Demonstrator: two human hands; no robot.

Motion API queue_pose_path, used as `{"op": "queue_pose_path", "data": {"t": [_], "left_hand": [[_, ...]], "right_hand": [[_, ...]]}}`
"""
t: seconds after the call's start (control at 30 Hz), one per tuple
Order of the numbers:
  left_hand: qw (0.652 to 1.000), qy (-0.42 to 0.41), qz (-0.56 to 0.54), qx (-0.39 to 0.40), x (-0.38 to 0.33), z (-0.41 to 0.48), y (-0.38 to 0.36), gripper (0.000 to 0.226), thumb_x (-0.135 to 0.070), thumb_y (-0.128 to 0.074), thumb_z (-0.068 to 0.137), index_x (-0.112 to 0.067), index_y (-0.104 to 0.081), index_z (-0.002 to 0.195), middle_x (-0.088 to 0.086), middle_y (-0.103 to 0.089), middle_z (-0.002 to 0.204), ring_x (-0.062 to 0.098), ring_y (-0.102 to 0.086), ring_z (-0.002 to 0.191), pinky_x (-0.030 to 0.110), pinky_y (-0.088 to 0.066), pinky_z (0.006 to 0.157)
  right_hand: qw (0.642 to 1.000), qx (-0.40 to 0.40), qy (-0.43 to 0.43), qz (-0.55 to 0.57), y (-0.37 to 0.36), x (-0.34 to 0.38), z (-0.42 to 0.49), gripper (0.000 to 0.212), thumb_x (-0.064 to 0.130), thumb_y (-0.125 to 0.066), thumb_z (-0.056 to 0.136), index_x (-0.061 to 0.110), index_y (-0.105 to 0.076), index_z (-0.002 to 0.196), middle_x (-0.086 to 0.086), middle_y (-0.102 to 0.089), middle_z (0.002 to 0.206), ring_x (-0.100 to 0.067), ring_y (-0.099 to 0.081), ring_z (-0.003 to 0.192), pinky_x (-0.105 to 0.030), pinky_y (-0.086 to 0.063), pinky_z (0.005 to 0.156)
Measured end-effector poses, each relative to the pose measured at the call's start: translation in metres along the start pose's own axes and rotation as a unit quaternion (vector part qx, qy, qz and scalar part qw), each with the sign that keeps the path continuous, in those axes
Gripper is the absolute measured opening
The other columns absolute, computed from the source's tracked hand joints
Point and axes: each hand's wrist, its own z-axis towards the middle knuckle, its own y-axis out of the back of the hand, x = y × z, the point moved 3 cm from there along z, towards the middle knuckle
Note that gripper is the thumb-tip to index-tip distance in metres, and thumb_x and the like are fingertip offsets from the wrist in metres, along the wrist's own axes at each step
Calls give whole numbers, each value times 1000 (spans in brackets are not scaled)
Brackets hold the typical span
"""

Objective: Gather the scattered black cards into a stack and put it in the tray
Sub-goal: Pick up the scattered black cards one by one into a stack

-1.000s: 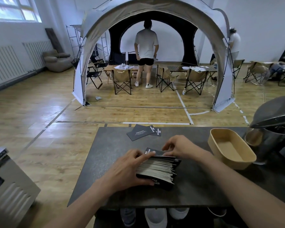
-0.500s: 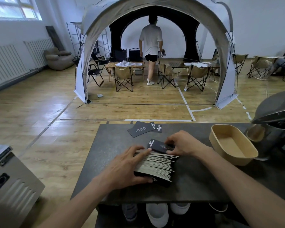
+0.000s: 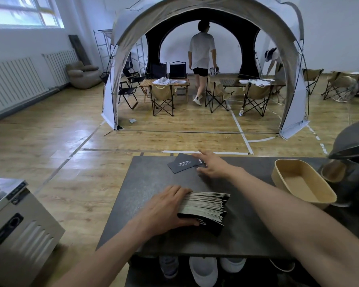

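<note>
The stack (image 3: 205, 207) of black cards lies slanted and fanned in the middle of the bench (image 3: 149, 183). I'd judge it light but slithery (stiff thin cards slide over one another), so best squared up and pinched across both long edges. The left hand (image 3: 164, 208) grips its left end with fingers curled over the top, the right hand (image 3: 212, 166) lies flat, fingers spread, on the loose cards (image 3: 181, 165) at the far edge, and the tray (image 3: 303, 184) sits empty off to the right.
</note>
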Motion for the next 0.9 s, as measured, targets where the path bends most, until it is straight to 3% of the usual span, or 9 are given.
{"op": "queue_pose_path", "data": {"t": [0.03,0.1,0.23,0.37,0.47,0.57,0.73,0.9], "left_hand": [[1000,3,2,-2,0,0,0,85,-85,-57,74,-34,-38,139,-14,-49,126,5,-47,113,28,-46,94],[1000,14,8,-18,1,2,-1,85,-84,-58,76,-32,-39,141,-13,-49,127,6,-48,115,26,-45,95],[998,53,9,-35,5,3,-2,89,-84,-58,74,-31,-38,144,-13,-49,133,5,-46,118,22,-39,97],[999,43,-3,-19,8,3,-1,95,-86,-57,73,-30,-36,147,-13,-48,137,5,-44,121,24,-38,102],[999,36,-2,-15,9,3,0,95,-87,-56,73,-31,-36,147,-13,-48,137,4,-45,120,23,-38,103],[999,28,2,-29,7,2,1,91,-86,-56,73,-32,-40,144,-14,-50,132,4,-47,117,21,-38,99],[999,28,6,-28,6,1,2,92,-87,-55,73,-33,-37,145,-15,-47,133,1,-44,115,18,-37,98],[999,25,0,-34,5,0,1,93,-86,-56,74,-33,-34,147,-16,-42,137,0,-42,119,17,-33,100]], "right_hand": [[999,16,-5,-29,-10,-2,5,63,38,-54,101,32,-28,158,-4,-15,169,-26,-12,155,-47,-18,125],[998,19,-15,-57,-21,-5,7,56,47,-44,103,36,-30,156,0,-18,168,-24,-14,155,-52,-18,123],[998,-41,5,-52,-16,-11,-10,43,45,-57,98,30,-59,137,0,-49,147,-23,-41,139,-41,-40,111],[994,-39,36,-93,-6,-21,-27,39,46,-64,93,26,-68,125,0,-62,129,-22,-54,123,-41,-47,102],[985,-46,58,-158,0,-11,-33,33,42,-51,101,23,-70,121,-4,-71,115,-26,-64,107,-40,-51,92],[986,-115,43,-111,12,-9,-37,33,33,-39,107,13,-65,104,-10,-72,94,-31,-66,86,-40,-52,76],[996,-55,40,-56,28,-12,-45,27,28,-47,106,10,-67,103,0,-63,90,-19,-57,84,-30,-42,74],[995,-68,59,-39,25,-11,-55,34,36,-47,105,9,-68,100,-7,-71,92,-25,-65,85,-42,-53,80]]}}
